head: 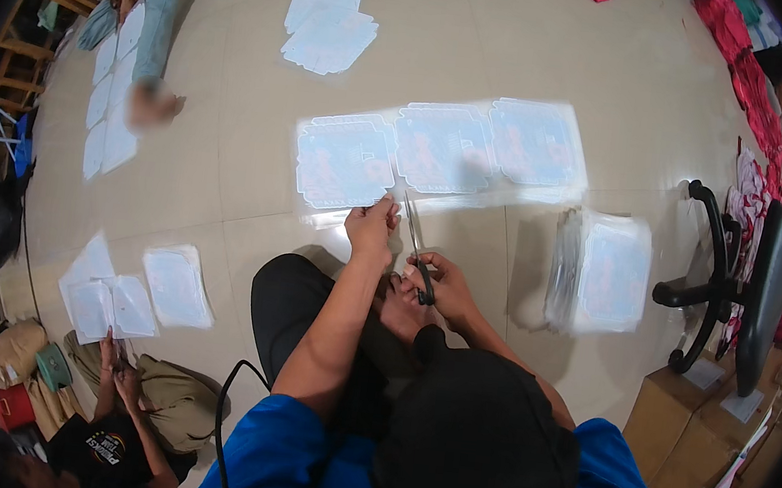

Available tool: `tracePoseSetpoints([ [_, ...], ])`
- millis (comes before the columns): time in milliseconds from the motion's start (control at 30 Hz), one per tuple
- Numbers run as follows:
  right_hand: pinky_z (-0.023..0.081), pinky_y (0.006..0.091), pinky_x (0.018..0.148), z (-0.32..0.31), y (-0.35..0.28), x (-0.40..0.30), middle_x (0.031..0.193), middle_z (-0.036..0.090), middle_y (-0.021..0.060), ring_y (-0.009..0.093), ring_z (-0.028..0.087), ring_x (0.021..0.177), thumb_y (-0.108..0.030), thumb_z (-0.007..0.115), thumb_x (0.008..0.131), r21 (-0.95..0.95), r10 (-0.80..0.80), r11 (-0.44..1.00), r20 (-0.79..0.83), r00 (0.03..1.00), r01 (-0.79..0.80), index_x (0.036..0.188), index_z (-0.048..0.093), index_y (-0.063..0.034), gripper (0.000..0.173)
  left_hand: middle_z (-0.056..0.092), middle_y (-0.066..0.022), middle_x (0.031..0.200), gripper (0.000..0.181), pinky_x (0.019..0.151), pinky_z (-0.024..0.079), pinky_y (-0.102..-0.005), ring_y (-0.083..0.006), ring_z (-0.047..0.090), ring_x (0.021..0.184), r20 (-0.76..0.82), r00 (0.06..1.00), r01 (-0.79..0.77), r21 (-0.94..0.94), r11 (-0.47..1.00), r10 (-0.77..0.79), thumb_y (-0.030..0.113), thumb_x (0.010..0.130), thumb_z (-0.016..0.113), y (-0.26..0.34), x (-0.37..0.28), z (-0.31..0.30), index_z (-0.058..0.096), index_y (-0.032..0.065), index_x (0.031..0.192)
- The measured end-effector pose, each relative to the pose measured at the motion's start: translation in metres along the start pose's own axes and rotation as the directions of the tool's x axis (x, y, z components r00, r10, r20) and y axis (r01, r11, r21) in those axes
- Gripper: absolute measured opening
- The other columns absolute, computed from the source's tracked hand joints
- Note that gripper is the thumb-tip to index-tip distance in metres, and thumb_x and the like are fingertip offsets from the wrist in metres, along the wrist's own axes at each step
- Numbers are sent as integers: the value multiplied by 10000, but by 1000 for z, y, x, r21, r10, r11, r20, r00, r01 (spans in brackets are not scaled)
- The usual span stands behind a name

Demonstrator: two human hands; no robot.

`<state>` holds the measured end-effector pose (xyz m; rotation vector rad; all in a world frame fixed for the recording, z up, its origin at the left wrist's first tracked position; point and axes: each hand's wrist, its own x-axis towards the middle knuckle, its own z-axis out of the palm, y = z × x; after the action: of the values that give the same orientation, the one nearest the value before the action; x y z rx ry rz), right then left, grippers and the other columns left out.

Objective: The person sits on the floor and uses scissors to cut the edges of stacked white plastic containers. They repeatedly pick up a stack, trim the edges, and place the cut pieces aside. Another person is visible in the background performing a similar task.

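Observation:
A long transparent film sheet [438,201] with printed, white-outlined panels lies across the tiled floor before me. My left hand [370,226] pinches its near edge, close to the gap between the left panel [346,161] and the middle panel [444,148]. The right panel [529,143] lies at the sheet's far end. In my right hand [442,284] is a pair of scissors [423,276] with dark handles, fingers in the grips. Its blades point away from me towards that same gap. Whether the blades touch the film I cannot tell.
A stack of printed film sheets [613,274] stands to my right, near an overturned office chair [711,288] and cardboard boxes [674,409]. Cut pieces [331,30] lie ahead. At left, two people handle similar sheets [112,111], with another pile [176,286] nearby.

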<state>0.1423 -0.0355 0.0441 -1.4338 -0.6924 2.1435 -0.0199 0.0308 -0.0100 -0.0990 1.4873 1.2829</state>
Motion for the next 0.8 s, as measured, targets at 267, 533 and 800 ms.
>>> tracePoseSetpoints([
  [267,529,266,604,20,-8,23,825,699,86,132,661,676,-329,803,932,49,-56,997,0,998,56,1184,610,26,476,696,-98,953,200,723,610,-310,-191,700,818,13,1000,-11,-31,999,12,38,927,762,8,-9,3,621,-31,1050],
  [533,510,241,559,22,-10,30,795,684,68,107,636,624,-325,806,930,68,-77,995,-19,997,78,1140,623,26,447,699,-108,958,165,740,624,-326,-207,707,845,39,999,-22,-45,999,24,21,933,745,8,-8,2,638,-38,1043],
  [800,508,226,547,26,-14,31,761,675,52,95,629,609,-335,799,937,63,-79,995,-49,996,82,1105,634,23,428,704,-110,956,182,715,602,-304,-195,705,852,26,1000,-16,-25,1000,16,36,922,762,6,-4,1,640,-33,1037],
])
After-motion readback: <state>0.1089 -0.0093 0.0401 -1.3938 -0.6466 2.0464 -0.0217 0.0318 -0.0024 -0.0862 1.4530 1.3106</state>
